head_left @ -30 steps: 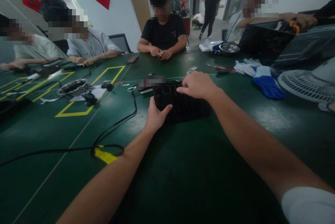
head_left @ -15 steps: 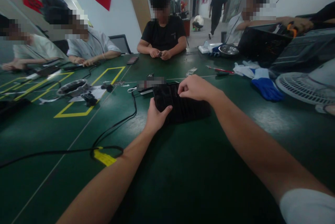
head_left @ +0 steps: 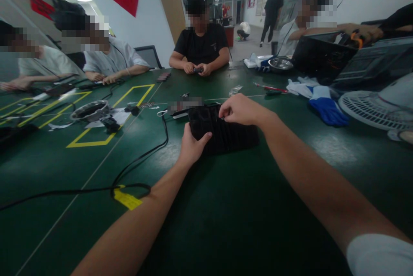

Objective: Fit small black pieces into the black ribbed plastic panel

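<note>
A black ribbed object (head_left: 235, 138), looking like a case or pouch with compartments, lies on the green table (head_left: 206, 216). My left hand (head_left: 193, 143) grips its left end, thumb on top and the other fingers hidden beneath or behind it. Above its upper middle, my right hand (head_left: 238, 109) is closed with thumb and fingertips pinched together against the black surface; whatever lies between them is too small to make out. Just behind the left end sits a dark device with a white edge (head_left: 180, 115), partly blurred out.
A black cable (head_left: 138, 155) with a yellow tag (head_left: 127, 199) runs left. Blue-and-white gloves (head_left: 327, 106), a fan (head_left: 371, 102) and a metal bowl (head_left: 280, 64) stand right. A metal ring (head_left: 90, 110) lies left. Several people sit around the table.
The view has tilted slightly. Both hands keep nearly the same places on the black object, with only a small shift in the right fingers. A person in the background has moved slightly right.
</note>
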`<state>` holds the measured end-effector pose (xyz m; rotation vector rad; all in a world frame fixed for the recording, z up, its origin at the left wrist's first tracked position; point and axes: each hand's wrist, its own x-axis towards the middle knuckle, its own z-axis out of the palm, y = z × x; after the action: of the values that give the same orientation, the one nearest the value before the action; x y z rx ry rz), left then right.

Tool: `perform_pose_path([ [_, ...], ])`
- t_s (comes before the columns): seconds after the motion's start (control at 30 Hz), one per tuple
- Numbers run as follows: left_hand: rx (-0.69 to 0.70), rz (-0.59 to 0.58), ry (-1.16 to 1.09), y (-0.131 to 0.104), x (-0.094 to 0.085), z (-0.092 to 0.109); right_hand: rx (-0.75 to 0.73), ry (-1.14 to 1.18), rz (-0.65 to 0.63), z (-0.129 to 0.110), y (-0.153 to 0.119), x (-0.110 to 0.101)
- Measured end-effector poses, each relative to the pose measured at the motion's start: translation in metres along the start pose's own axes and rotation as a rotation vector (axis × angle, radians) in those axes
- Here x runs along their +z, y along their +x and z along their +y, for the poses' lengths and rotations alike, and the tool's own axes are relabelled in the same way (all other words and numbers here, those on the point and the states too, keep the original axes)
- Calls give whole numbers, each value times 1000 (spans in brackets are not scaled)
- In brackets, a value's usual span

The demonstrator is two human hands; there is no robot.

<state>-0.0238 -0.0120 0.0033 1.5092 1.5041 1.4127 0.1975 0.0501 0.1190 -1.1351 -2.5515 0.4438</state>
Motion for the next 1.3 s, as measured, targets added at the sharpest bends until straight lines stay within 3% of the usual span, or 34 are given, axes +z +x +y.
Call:
perform_pose_path([
  [0.17,-1,5,5,0,0,1,218,-237,101,-7,-2,1],
  [0.27,5,1,1,0,0,0,277,-255,168,-6,-4,-2],
  [0.37,22,3,-6,0,1,-1,186,-166,172,-1,-4,-6],
  [0.53,13,0,-10,0,1,-1,0,6,48,5,-1,-2],
  [0.67,8,1,15,0,0,0,22,-37,10,0,2,4],
  [0.9,-6,11,31,0,-1,0,238,-264,113,-6,-2,1],
  [1.03,5,0,0,0,0,-1,141,-118,149,1,-3,-4],
  [1.17,16,1,-27,1,0,-3,-6,22,75,6,-1,-3],
  [1.3,16,13,-5,1,1,-5,-18,-1,13,5,2,2],
])
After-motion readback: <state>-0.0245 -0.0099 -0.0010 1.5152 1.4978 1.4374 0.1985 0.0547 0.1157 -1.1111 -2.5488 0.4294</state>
